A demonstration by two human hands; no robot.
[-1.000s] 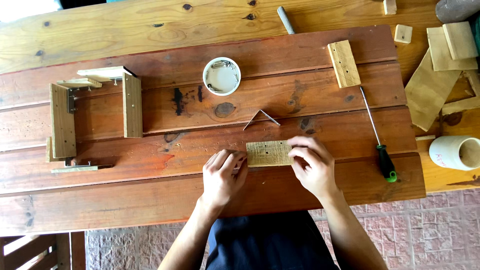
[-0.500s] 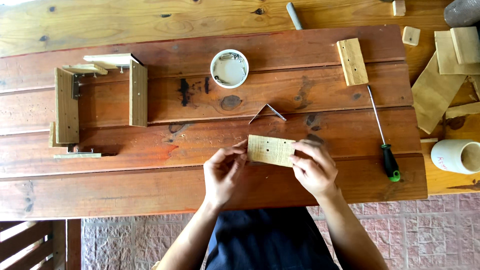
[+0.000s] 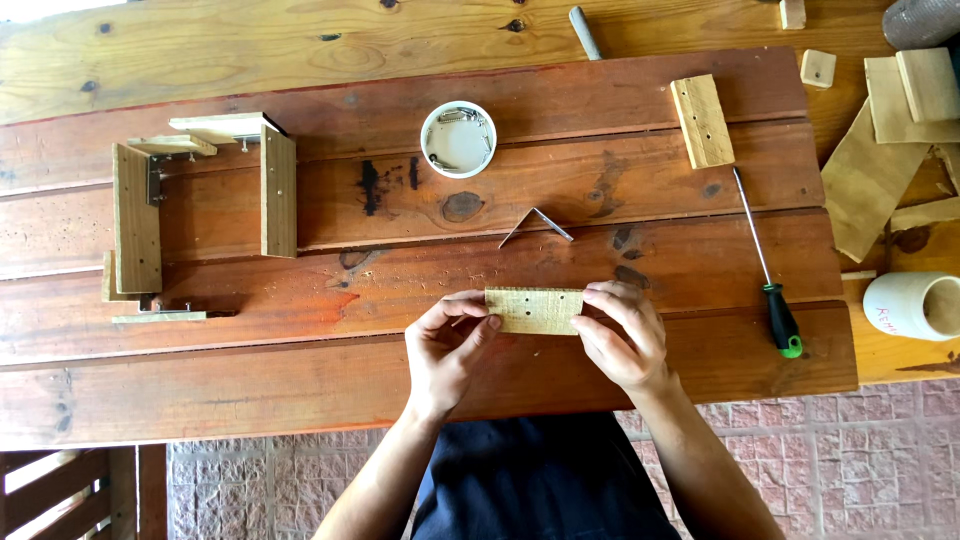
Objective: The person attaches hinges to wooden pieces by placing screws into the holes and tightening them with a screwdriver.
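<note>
Both hands hold a small pale wooden block [image 3: 535,310] with drilled holes, just above the near part of the dark red wooden table [image 3: 300,400]. My left hand [image 3: 447,345] pinches its left end between thumb and fingers. My right hand [image 3: 622,335] grips its right end. A bent metal angle bracket [image 3: 537,224] lies on the table a little beyond the block. A round white container [image 3: 458,139] with small metal parts stands further back.
A partly built wooden frame [image 3: 190,215] with metal brackets sits at the left. A second drilled block [image 3: 702,121] and a green-handled screwdriver [image 3: 765,265] lie at the right. Wood offcuts [image 3: 880,150] and a white cup [image 3: 915,305] are at the far right.
Both hands have turned and lifted the small block slightly while keeping hold of its ends. The view has shifted a little. Nothing else on the table has moved.
</note>
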